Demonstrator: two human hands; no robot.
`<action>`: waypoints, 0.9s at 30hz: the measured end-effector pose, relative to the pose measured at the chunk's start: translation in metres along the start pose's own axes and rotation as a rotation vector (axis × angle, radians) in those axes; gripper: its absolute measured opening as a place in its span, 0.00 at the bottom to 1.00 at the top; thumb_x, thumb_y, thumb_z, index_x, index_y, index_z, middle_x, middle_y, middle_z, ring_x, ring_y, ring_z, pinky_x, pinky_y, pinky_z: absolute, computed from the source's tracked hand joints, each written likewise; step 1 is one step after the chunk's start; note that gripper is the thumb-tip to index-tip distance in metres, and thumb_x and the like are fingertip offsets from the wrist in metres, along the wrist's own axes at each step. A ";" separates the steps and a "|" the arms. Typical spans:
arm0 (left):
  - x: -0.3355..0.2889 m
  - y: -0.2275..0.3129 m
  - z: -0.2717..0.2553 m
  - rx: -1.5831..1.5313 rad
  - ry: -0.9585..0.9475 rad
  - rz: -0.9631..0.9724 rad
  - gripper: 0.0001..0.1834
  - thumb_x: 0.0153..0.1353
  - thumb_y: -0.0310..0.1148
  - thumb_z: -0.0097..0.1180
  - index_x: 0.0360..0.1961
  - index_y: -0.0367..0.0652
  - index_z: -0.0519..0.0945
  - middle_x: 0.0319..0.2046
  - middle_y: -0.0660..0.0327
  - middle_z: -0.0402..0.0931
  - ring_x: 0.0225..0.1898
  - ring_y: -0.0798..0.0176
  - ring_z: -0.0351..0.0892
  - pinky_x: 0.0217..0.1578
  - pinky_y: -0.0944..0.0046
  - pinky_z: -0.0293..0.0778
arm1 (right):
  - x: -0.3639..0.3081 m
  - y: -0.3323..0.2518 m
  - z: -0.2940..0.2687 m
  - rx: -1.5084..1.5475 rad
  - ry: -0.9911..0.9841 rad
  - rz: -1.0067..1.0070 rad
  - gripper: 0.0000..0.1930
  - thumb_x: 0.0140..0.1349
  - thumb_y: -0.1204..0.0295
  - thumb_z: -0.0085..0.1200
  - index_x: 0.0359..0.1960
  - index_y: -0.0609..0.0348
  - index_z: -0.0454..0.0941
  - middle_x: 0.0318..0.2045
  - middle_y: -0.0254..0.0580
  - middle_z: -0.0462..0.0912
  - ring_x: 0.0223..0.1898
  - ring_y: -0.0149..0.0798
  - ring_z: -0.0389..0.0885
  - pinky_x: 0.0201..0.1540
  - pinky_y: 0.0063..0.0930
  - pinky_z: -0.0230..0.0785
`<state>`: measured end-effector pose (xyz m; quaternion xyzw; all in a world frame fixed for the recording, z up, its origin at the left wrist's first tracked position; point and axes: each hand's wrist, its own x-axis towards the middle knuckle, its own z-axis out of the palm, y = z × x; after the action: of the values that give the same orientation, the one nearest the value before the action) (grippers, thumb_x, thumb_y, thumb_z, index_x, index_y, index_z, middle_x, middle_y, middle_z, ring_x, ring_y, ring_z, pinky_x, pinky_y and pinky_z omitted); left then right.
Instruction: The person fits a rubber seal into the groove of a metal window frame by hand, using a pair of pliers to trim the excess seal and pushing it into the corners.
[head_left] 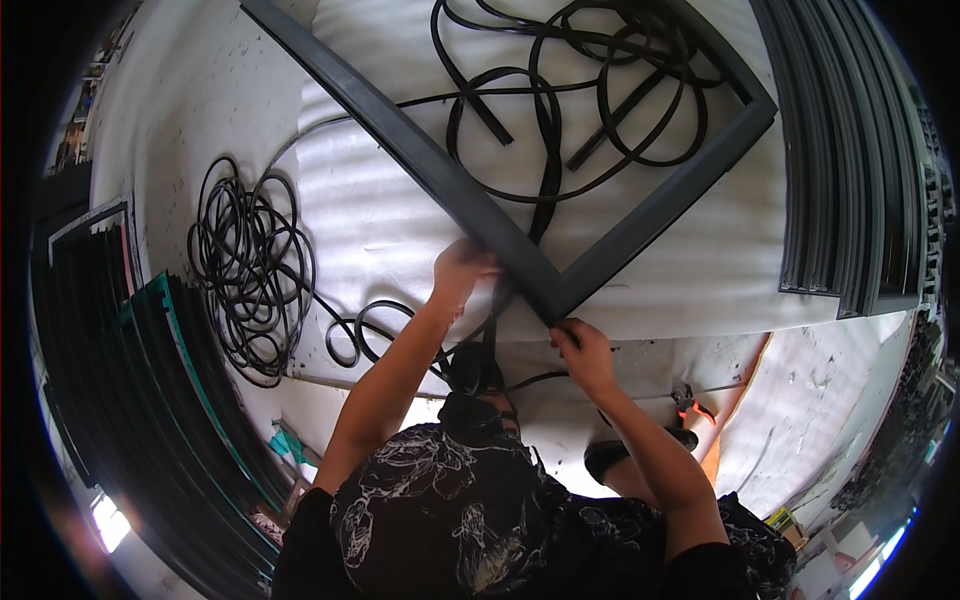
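A dark grey frame (430, 165) lies at an angle over a white padded sheet, its near corner pointing at me. My left hand (465, 272) is at the outer edge of its left rail, close to the corner. Motion blurs its fingers, so their grip does not show. At the corner's tip, my right hand (583, 352) has its fingers closed in a pinch on the frame's edge. A long black rubber strip (545, 150) lies in loops inside the frame. More of the strip passes under the corner and hangs between my hands.
A tangled coil of black strip (250, 270) lies at the left. Long dark profiles (850, 150) are stacked at the right, with more dark profiles (150, 370) at the left. The white padded sheet (370, 240) covers the work surface. An orange-handled tool (690, 402) sits near my right forearm.
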<state>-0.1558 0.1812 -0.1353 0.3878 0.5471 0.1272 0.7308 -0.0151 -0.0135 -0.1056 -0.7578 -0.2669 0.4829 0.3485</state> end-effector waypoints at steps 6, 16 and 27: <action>0.000 0.000 0.009 -0.064 0.136 -0.026 0.12 0.59 0.26 0.52 0.43 0.30 0.72 0.34 0.54 0.78 0.32 0.62 0.80 0.34 0.68 0.76 | -0.001 0.006 0.007 0.018 0.056 -0.059 0.10 0.57 0.68 0.55 0.35 0.62 0.79 0.24 0.45 0.80 0.25 0.40 0.78 0.30 0.30 0.68; -0.005 0.007 0.013 0.229 0.097 0.041 0.12 0.55 0.23 0.54 0.41 0.32 0.73 0.30 0.57 0.78 0.29 0.65 0.78 0.29 0.70 0.71 | 0.001 0.003 0.008 0.015 0.075 -0.018 0.09 0.55 0.69 0.57 0.34 0.62 0.79 0.25 0.46 0.80 0.26 0.43 0.79 0.31 0.31 0.69; 0.023 0.036 -0.031 -0.158 0.018 0.072 0.22 0.59 0.26 0.54 0.52 0.27 0.66 0.43 0.52 0.74 0.42 0.59 0.77 0.48 0.61 0.75 | 0.004 0.005 0.000 0.011 0.060 -0.055 0.09 0.56 0.68 0.57 0.34 0.61 0.80 0.24 0.45 0.81 0.26 0.43 0.79 0.31 0.31 0.69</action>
<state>-0.1666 0.2330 -0.1292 0.3472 0.5278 0.1996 0.7491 -0.0136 -0.0133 -0.1115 -0.7623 -0.2745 0.4515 0.3736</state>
